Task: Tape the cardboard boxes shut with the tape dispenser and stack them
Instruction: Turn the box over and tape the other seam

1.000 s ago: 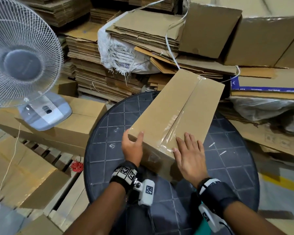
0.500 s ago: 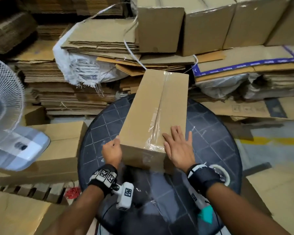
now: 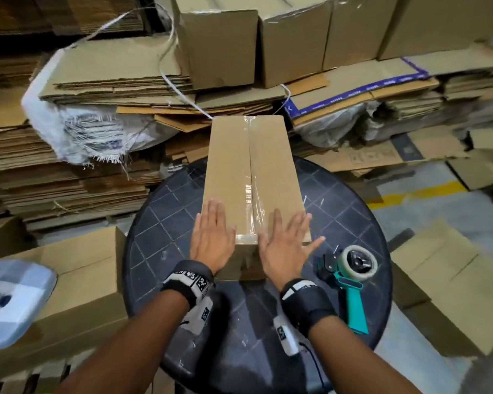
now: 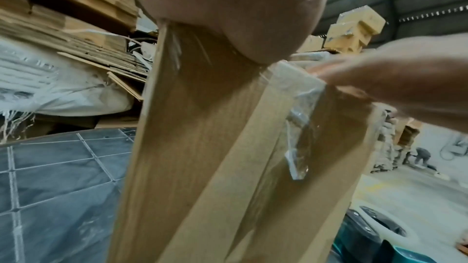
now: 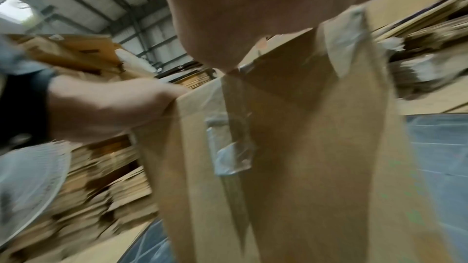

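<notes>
A long brown cardboard box (image 3: 248, 166) lies on the round dark table (image 3: 165, 243), its top seam covered with clear tape (image 3: 252, 200). My left hand (image 3: 211, 231) lies flat on the box's near left top, fingers straight. My right hand (image 3: 286, 240) lies flat on the near right top, fingers spread. A loose tape end (image 4: 298, 133) hangs down the box's near face (image 5: 303, 167). The teal-handled tape dispenser (image 3: 350, 277) rests on the table to the right of my right wrist.
Stacks of flattened cardboard (image 3: 69, 180) and a white woven sack (image 3: 77, 129) crowd the back left. Assembled boxes (image 3: 293, 38) stand behind. More boxes sit on the floor at the left (image 3: 77, 282) and right (image 3: 444, 282). A fan base (image 3: 9, 300) lies at the far left.
The box has turned to lie straight away from me. My left hand moved from the box's near left edge onto its top and flattened. The view swung right, showing the dispenser.
</notes>
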A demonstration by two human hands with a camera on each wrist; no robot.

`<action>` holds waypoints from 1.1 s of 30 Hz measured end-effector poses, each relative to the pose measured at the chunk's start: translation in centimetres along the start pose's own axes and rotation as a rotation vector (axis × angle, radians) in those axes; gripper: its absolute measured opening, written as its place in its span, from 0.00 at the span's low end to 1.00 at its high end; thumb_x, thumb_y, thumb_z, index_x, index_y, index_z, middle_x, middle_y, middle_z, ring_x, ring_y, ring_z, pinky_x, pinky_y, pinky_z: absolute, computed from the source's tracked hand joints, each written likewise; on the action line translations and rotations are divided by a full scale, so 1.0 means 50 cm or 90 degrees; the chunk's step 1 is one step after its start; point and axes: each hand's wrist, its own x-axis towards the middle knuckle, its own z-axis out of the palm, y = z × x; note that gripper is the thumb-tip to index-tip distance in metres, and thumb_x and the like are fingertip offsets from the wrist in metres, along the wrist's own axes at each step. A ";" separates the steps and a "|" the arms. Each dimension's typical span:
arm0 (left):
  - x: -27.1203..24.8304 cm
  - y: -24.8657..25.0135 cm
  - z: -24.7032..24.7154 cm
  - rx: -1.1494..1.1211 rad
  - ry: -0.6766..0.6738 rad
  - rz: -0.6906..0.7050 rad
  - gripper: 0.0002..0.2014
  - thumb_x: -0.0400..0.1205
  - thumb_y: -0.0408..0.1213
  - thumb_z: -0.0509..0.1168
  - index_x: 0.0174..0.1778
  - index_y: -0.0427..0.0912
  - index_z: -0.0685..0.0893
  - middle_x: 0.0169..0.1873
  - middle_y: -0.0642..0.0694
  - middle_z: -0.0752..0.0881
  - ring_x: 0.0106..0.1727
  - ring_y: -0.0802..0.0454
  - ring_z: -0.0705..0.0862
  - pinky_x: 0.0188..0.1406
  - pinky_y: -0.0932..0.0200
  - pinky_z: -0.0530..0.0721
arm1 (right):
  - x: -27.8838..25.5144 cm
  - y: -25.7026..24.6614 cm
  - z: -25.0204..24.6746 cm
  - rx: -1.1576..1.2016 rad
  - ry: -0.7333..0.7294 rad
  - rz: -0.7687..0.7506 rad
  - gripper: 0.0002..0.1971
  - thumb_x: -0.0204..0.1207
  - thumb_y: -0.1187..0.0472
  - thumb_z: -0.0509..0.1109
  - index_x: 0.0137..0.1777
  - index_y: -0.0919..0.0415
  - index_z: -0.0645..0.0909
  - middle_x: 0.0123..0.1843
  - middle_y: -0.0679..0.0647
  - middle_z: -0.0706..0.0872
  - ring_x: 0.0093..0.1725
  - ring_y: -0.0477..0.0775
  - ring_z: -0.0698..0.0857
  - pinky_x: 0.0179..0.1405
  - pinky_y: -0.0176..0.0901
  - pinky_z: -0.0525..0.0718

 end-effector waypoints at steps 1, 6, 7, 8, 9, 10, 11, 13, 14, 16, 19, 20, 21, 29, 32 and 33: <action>0.000 0.001 0.000 -0.005 -0.007 -0.002 0.33 0.90 0.52 0.40 0.88 0.37 0.43 0.88 0.39 0.44 0.89 0.45 0.43 0.87 0.46 0.42 | 0.008 0.025 -0.007 0.006 0.007 0.029 0.33 0.85 0.40 0.55 0.88 0.44 0.51 0.89 0.70 0.43 0.88 0.72 0.41 0.74 0.89 0.46; 0.005 0.007 -0.010 -0.013 -0.059 -0.019 0.34 0.91 0.53 0.41 0.88 0.36 0.40 0.87 0.36 0.39 0.88 0.42 0.38 0.87 0.44 0.42 | 0.034 0.098 -0.028 0.026 -0.041 0.086 0.34 0.87 0.38 0.51 0.88 0.40 0.39 0.89 0.68 0.38 0.87 0.73 0.39 0.77 0.86 0.50; 0.006 0.007 -0.015 -0.023 -0.073 -0.020 0.35 0.91 0.54 0.41 0.88 0.36 0.39 0.87 0.36 0.38 0.88 0.41 0.36 0.87 0.44 0.41 | 0.034 0.091 -0.028 0.060 -0.053 0.094 0.34 0.88 0.39 0.51 0.88 0.40 0.38 0.89 0.68 0.38 0.87 0.73 0.40 0.78 0.85 0.51; 0.006 0.005 -0.019 -0.044 -0.082 -0.022 0.36 0.91 0.55 0.42 0.87 0.36 0.39 0.87 0.36 0.36 0.88 0.41 0.35 0.87 0.44 0.40 | 0.031 0.080 -0.029 0.104 -0.057 0.108 0.35 0.88 0.41 0.51 0.89 0.42 0.38 0.89 0.67 0.39 0.88 0.73 0.42 0.79 0.82 0.53; 0.006 0.000 -0.021 -0.076 -0.084 -0.031 0.37 0.90 0.56 0.44 0.87 0.36 0.38 0.87 0.36 0.36 0.87 0.40 0.34 0.87 0.44 0.40 | 0.028 0.071 -0.027 0.151 -0.055 0.117 0.35 0.89 0.42 0.53 0.89 0.46 0.40 0.89 0.67 0.42 0.88 0.73 0.44 0.80 0.79 0.55; 0.009 -0.007 -0.022 -0.118 -0.084 -0.049 0.39 0.90 0.57 0.47 0.88 0.36 0.38 0.86 0.35 0.35 0.87 0.40 0.34 0.87 0.43 0.43 | 0.024 0.063 -0.028 0.200 -0.048 0.119 0.36 0.88 0.44 0.54 0.90 0.51 0.42 0.89 0.68 0.45 0.88 0.72 0.48 0.81 0.74 0.59; 0.012 -0.014 -0.024 -0.167 -0.082 -0.074 0.42 0.89 0.58 0.51 0.88 0.37 0.38 0.87 0.35 0.35 0.87 0.39 0.35 0.87 0.41 0.48 | 0.023 0.060 -0.028 0.244 -0.045 0.113 0.37 0.88 0.44 0.56 0.90 0.55 0.45 0.89 0.68 0.50 0.87 0.71 0.54 0.81 0.69 0.63; 0.022 -0.029 -0.028 -0.289 -0.083 -0.130 0.49 0.85 0.59 0.63 0.88 0.39 0.38 0.87 0.36 0.37 0.88 0.38 0.42 0.86 0.39 0.56 | 0.025 0.069 -0.028 0.299 -0.046 0.093 0.39 0.86 0.43 0.61 0.89 0.60 0.49 0.84 0.67 0.64 0.81 0.70 0.68 0.75 0.62 0.71; 0.026 -0.034 -0.031 -0.359 -0.088 -0.166 0.54 0.81 0.58 0.69 0.88 0.41 0.38 0.88 0.37 0.41 0.88 0.37 0.49 0.85 0.40 0.59 | 0.028 0.077 -0.027 0.315 -0.051 0.085 0.41 0.84 0.42 0.64 0.89 0.60 0.50 0.81 0.65 0.69 0.78 0.68 0.73 0.72 0.60 0.74; 0.037 -0.049 -0.022 -0.545 -0.093 -0.244 0.62 0.74 0.54 0.79 0.89 0.44 0.39 0.87 0.40 0.57 0.84 0.39 0.64 0.81 0.43 0.67 | 0.029 0.097 -0.034 0.377 -0.080 0.065 0.45 0.78 0.41 0.73 0.87 0.55 0.54 0.77 0.59 0.75 0.74 0.62 0.76 0.71 0.58 0.77; 0.047 -0.075 0.005 -0.757 -0.112 -0.336 0.69 0.59 0.58 0.86 0.89 0.48 0.48 0.80 0.45 0.72 0.78 0.42 0.74 0.78 0.40 0.73 | 0.025 0.125 -0.047 0.492 -0.179 0.028 0.49 0.65 0.46 0.86 0.79 0.41 0.58 0.71 0.44 0.79 0.71 0.52 0.79 0.71 0.56 0.79; 0.047 -0.086 0.016 -0.786 -0.128 -0.357 0.69 0.54 0.63 0.86 0.88 0.50 0.55 0.79 0.45 0.75 0.76 0.43 0.77 0.76 0.38 0.76 | 0.023 0.131 -0.052 0.505 -0.206 0.009 0.53 0.61 0.48 0.89 0.79 0.41 0.57 0.71 0.43 0.79 0.71 0.51 0.79 0.73 0.56 0.79; 0.046 -0.097 0.028 -0.812 -0.142 -0.362 0.65 0.54 0.63 0.86 0.85 0.49 0.62 0.75 0.45 0.79 0.72 0.44 0.81 0.73 0.38 0.79 | 0.021 0.135 -0.057 0.504 -0.226 -0.012 0.57 0.59 0.53 0.90 0.82 0.43 0.55 0.72 0.43 0.78 0.72 0.51 0.78 0.76 0.55 0.77; -0.087 -0.073 0.030 -0.920 -0.069 -0.339 0.39 0.71 0.49 0.79 0.77 0.44 0.72 0.67 0.47 0.85 0.68 0.46 0.84 0.73 0.39 0.79 | 0.002 0.144 -0.079 0.393 -0.234 -0.014 0.47 0.71 0.72 0.77 0.85 0.52 0.55 0.69 0.55 0.80 0.66 0.58 0.81 0.65 0.49 0.79; -0.162 -0.028 0.050 -0.866 -0.100 -0.361 0.54 0.71 0.65 0.73 0.86 0.48 0.54 0.81 0.47 0.71 0.79 0.45 0.73 0.80 0.40 0.71 | 0.040 0.150 -0.090 0.380 -0.168 -0.023 0.40 0.72 0.75 0.72 0.82 0.52 0.64 0.72 0.57 0.81 0.67 0.58 0.80 0.63 0.48 0.79; -0.178 -0.013 0.049 -0.857 -0.133 -0.360 0.52 0.74 0.65 0.70 0.88 0.47 0.51 0.82 0.47 0.69 0.80 0.44 0.71 0.81 0.41 0.69 | 0.055 0.150 -0.097 0.371 -0.139 -0.025 0.37 0.73 0.76 0.70 0.81 0.54 0.67 0.71 0.58 0.81 0.67 0.59 0.80 0.63 0.47 0.78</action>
